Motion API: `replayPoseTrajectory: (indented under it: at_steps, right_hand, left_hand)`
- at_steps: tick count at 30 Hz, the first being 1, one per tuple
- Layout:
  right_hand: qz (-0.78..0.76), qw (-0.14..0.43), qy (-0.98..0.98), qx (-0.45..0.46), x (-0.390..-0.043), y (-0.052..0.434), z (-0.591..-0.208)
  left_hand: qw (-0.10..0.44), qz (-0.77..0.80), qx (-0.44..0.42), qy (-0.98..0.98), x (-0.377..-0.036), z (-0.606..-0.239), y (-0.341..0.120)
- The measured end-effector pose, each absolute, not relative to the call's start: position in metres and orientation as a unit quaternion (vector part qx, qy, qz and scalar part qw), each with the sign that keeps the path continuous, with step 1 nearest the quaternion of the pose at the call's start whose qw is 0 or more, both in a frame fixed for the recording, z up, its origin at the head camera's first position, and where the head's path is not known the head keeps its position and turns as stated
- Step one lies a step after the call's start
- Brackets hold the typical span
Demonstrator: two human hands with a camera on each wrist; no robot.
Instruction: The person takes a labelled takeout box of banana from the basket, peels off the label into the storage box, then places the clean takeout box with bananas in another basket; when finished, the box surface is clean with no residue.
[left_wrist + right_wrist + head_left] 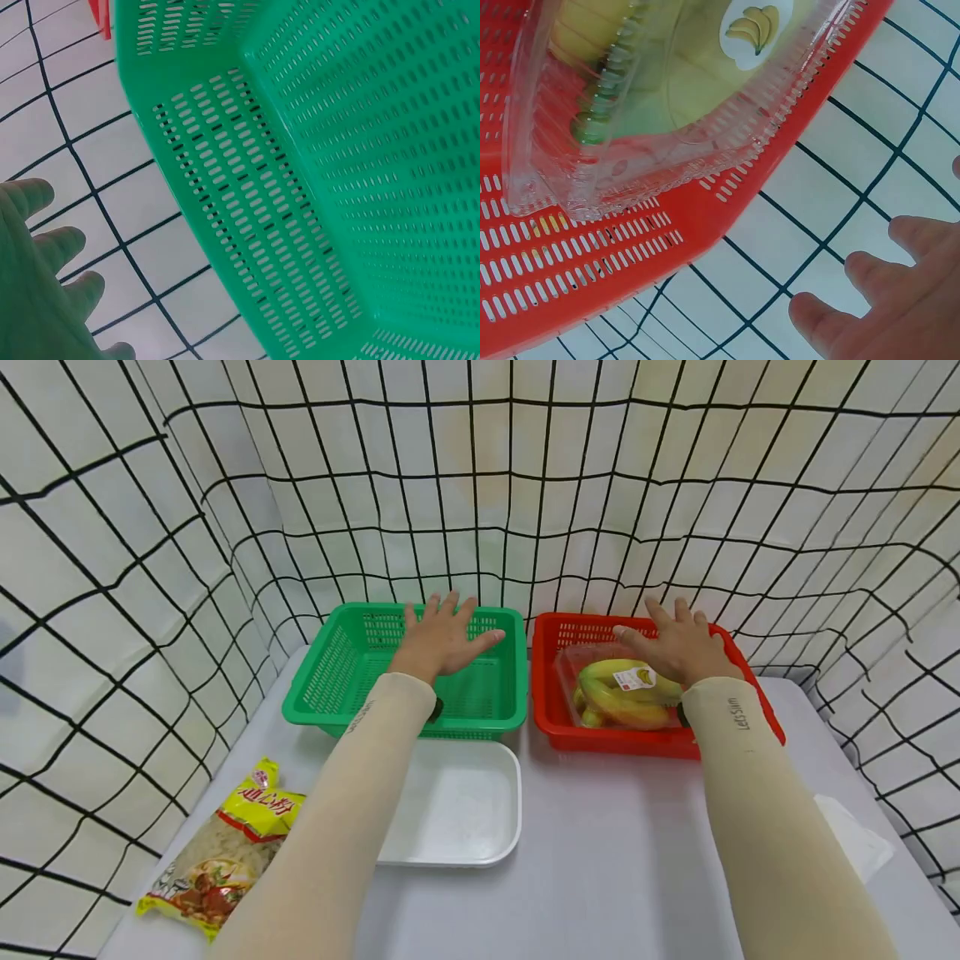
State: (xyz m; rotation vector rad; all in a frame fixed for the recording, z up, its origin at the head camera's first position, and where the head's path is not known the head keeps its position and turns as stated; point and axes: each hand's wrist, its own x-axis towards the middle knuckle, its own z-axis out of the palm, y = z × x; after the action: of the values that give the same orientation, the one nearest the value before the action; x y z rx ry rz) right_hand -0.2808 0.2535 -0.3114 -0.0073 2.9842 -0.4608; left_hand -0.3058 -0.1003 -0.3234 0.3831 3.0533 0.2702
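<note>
The left hand (441, 642) is hovering over the far-left green basket (480, 725), the right hand (682, 647) over the far-right red basket (622, 742) of packaged bananas (626, 700), fingers spread wide.

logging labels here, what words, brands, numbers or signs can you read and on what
"LetsSlim" (apostrophe unclear): right sleeve
"心粉", after a blurred character: bag; smaller print unreadable
Banana picture: white label on banana pack; print too small to read
Left sleeve: lettering too blurred to read

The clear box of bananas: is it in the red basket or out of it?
In: the head view shows the clear box within the walls of the red basket, bananas visible through its plastic.
</note>
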Motion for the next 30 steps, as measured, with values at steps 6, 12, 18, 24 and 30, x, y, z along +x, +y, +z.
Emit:
replayPoseTrajectory:
  at_steps: [6,12,18,24,30]
  right_hand:
    - [-0.167,0.066,0.984,0.0,-0.283,0.261,-0.308]
    - [-0.216,0.074,0.974,0.006,-0.283,0.271,-0.307]
    - [-0.288,0.091,0.953,0.011,-0.285,0.288,-0.308]
    - [-0.327,0.13,0.936,0.028,-0.285,0.306,-0.313]
    - [-0.368,0.153,0.917,0.032,-0.284,0.319,-0.323]
  left_hand:
    - [0.029,0.13,0.13,0.983,-0.309,-0.324,-0.091]
    - [0.029,0.233,0.151,0.96,-0.308,-0.322,-0.074]
    - [0.037,0.394,0.162,0.904,-0.304,-0.319,-0.047]
    - [0.068,0.488,0.169,0.854,-0.301,-0.319,-0.019]
    - [0.091,0.515,0.172,0.835,-0.3,-0.322,0.005]
